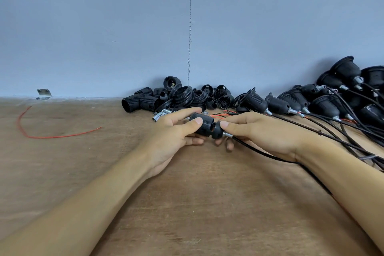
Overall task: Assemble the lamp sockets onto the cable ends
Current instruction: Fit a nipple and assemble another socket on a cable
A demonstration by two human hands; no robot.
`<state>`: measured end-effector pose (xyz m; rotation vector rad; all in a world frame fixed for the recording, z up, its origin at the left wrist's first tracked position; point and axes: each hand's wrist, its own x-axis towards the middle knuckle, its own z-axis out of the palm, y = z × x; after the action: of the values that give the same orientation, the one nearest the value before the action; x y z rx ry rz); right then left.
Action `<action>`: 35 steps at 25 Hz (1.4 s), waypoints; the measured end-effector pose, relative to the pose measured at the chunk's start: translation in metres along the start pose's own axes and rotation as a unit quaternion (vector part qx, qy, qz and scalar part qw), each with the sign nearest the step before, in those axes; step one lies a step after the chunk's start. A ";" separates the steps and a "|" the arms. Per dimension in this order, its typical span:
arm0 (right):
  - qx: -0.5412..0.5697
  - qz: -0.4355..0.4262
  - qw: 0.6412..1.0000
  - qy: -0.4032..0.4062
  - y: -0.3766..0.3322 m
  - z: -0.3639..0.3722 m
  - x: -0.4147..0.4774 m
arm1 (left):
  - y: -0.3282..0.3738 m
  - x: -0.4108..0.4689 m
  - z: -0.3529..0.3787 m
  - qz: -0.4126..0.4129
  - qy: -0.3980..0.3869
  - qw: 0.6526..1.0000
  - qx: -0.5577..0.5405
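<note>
A blue-grey wall (104, 27) with a vertical crack rises behind a brown wooden table (187, 203). Over the middle of the table, the left hand (174, 133) holds a black threaded socket body (202, 125). Its fingers (195, 121) are curled round the barrel, thumb on top. The right hand (261, 133) pinches a rounded black socket cap (217, 130) between the thumb above and the other fingers below. Cap and body touch end to end; whether they are fully joined cannot be told. A short metal nipple (228, 135) sticks out of the cap, and a black cable (270, 156) runs from it under the right wrist toward 4 o'clock.

At 12 o'clock from the hands, against the wall, lies a heap of loose socket parts (178, 97), with small metal tubes (160, 115) just beside the left hand. At 2 o'clock is a pile of assembled sockets (324, 104), their cables trailing toward 4 o'clock. At 9 o'clock, well apart, a curved red wire (52, 136) lies on the table, and a metal bracket (44, 94) sits at 10 o'clock where the table meets the wall.
</note>
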<state>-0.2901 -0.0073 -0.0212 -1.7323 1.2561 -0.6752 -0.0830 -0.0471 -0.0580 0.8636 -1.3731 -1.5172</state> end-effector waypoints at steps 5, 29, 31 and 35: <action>0.022 -0.017 0.999 0.029 0.003 0.004 0.001 | 0.002 -0.003 0.004 -0.011 -0.032 0.999 0.010; 0.110 -0.070 0.989 -0.068 0.014 0.006 0.000 | -0.001 -0.009 -0.002 0.115 -0.100 0.965 0.214; 0.129 -0.077 0.987 -0.062 0.017 0.006 0.001 | 0.000 -0.009 -0.002 0.114 -0.106 0.965 0.212; 0.151 -0.077 0.984 -0.048 0.018 0.008 0.001 | 0.000 -0.010 -0.003 0.121 -0.119 0.964 0.203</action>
<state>-0.2912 -0.0078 -0.0412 -1.5993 0.9077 -0.8177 -0.0766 -0.0385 -0.0588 0.7359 -1.9375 -1.1959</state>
